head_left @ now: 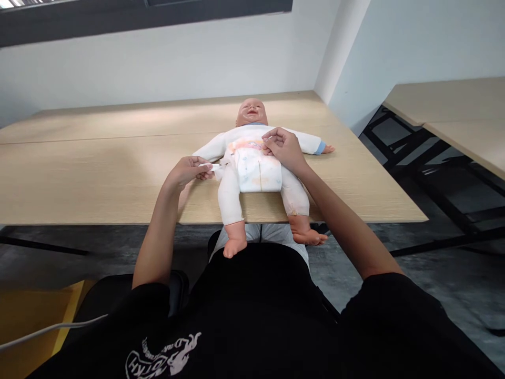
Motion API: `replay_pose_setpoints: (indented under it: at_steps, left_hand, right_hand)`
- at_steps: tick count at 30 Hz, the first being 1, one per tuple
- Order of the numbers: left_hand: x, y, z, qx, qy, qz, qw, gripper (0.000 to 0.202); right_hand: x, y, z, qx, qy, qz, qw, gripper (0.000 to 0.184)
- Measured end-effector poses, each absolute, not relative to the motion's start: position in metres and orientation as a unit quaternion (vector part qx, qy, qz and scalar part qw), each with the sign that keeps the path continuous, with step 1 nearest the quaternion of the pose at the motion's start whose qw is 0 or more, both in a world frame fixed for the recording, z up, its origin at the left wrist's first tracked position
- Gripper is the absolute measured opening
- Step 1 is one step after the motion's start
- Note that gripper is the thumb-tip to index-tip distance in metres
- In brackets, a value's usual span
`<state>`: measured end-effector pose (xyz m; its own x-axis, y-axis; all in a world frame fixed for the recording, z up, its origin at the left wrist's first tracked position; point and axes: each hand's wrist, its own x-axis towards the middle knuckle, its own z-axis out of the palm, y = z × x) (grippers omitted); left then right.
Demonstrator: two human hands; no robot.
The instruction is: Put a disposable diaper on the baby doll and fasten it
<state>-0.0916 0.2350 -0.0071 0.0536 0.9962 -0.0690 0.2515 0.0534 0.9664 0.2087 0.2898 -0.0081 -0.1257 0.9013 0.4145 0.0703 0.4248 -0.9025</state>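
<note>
A baby doll (252, 113) in a white suit lies on its back on the wooden table (98, 168), feet hanging over the near edge. A white diaper (256, 171) with a pale print wraps its hips. My left hand (187, 171) pinches the diaper's side tab (215, 167), pulled out to the doll's left side. My right hand (282, 150) rests on the doll's belly, fingers pinched on the diaper's top edge by its waist.
A second wooden table (453, 113) stands at the right across a dark floor gap. A white wall runs behind the table. A yellow box (35, 316) and a white cable (47, 329) lie at the lower left by my chair.
</note>
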Motion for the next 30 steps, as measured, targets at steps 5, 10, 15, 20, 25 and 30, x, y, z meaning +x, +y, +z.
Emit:
replay_pose_setpoints:
  at_steps: [5, 10, 15, 20, 25, 30]
  left_hand:
    - [-0.093, 0.231, 0.002, 0.500, 0.552, 0.450, 0.493, 0.024]
    - [-0.063, 0.236, 0.019, 0.505, 0.501, 0.509, 0.485, 0.031]
    - [-0.025, 0.248, 0.029, 0.554, 0.453, 0.495, 0.493, 0.034]
    - [-0.026, 0.251, 0.025, 0.560, 0.465, 0.464, 0.504, 0.033]
    - [-0.030, 0.248, 0.021, 0.635, 0.458, 0.431, 0.449, 0.041]
    - [-0.025, 0.258, 0.009, 0.654, 0.471, 0.462, 0.371, 0.032]
  right_hand:
    - [0.207, 0.288, -0.006, -0.386, -0.639, 0.383, 0.544, 0.007]
    - [0.208, 0.286, -0.005, -0.384, -0.645, 0.386, 0.536, 0.006]
    - [0.210, 0.287, -0.007, -0.378, -0.666, 0.366, 0.529, 0.004]
    - [0.208, 0.289, -0.010, -0.376, -0.667, 0.363, 0.531, 0.001]
    - [0.207, 0.290, -0.012, -0.386, -0.664, 0.353, 0.534, 0.011]
    - [0.208, 0.289, -0.012, -0.384, -0.666, 0.359, 0.529, 0.009]
